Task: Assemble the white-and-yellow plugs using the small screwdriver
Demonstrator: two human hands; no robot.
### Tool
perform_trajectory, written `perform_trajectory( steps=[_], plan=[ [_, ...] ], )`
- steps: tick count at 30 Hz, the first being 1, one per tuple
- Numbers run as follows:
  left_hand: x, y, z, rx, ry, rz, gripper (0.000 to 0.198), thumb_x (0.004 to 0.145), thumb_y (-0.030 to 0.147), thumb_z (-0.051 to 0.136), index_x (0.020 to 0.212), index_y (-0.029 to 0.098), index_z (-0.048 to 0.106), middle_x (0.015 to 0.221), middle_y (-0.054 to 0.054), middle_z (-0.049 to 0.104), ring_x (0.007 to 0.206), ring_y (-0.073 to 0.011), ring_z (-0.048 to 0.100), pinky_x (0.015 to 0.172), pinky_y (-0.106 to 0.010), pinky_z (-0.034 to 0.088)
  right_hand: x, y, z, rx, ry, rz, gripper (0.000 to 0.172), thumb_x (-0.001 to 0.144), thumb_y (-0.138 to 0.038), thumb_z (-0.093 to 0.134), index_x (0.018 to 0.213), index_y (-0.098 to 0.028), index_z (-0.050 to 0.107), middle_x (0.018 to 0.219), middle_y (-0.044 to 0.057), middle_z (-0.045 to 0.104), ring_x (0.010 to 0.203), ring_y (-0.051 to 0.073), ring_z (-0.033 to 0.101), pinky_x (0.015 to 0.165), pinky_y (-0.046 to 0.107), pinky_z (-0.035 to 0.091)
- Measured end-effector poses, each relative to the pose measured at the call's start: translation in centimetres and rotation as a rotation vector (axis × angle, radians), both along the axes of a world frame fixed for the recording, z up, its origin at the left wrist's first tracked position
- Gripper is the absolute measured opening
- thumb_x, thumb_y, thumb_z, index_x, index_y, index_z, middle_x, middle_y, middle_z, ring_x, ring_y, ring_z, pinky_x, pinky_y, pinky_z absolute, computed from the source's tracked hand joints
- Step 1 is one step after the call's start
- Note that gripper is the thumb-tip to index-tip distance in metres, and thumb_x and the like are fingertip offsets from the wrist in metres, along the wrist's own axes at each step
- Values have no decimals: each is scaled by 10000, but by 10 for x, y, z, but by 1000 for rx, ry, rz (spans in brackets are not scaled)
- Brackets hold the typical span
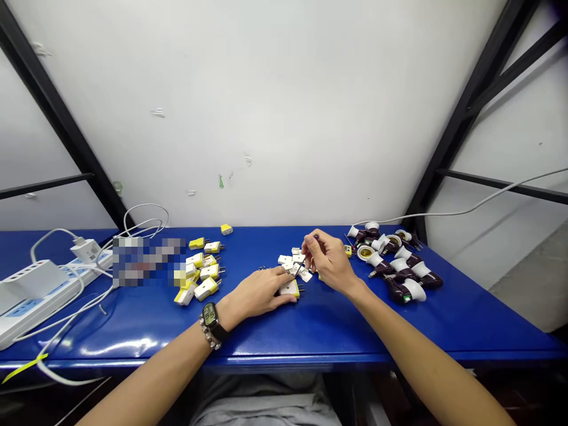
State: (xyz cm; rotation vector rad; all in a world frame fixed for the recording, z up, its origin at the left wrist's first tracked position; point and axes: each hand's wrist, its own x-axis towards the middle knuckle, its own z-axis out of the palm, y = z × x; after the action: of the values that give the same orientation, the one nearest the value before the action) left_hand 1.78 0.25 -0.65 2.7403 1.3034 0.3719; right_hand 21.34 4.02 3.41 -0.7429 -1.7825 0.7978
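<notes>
My left hand (266, 290), with a watch and bead bracelet at its wrist, holds a white-and-yellow plug (289, 288) down on the blue table. The plug's metal prongs point right. In my closed right hand (331, 260) is a screwdriver (299, 270), its thin shaft slanting down to the plug and its dark handle mostly hidden by my fingers. Several flat white plug covers (285, 260) lie just behind the plug, partly covered by my hands. Another yellow piece (348, 251) shows beyond my right hand.
Several white-and-yellow plugs (209, 271) lie in a group at the left, with a single yellow one (226, 229) near the wall. Dark-and-white lamp holders (403, 269) are heaped at the right. A power strip (31, 302) with loose white cables (71, 319) occupies the far left.
</notes>
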Motion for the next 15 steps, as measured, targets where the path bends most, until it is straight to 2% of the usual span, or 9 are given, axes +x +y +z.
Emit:
perform_trajectory(
  steps=[5,15],
  plan=[
    [-10,5,1,-35,-79,25,375,892,426,682,1218,244,657,1086,-68,698,876,-217,671,719,-280,477,-9,-4,-11,57,-119,60,356,1014,-459,457,797,-195,559,615,-12,584,504,123,594,495,232,455],
    [-12,7,-3,11,-110,12,374,853,436,707,1175,250,679,1091,-66,707,944,-238,659,797,-307,491,-14,-6,-16,42,-173,93,320,1009,-409,461,784,-198,548,592,-18,582,514,128,573,532,239,452]
  ],
)
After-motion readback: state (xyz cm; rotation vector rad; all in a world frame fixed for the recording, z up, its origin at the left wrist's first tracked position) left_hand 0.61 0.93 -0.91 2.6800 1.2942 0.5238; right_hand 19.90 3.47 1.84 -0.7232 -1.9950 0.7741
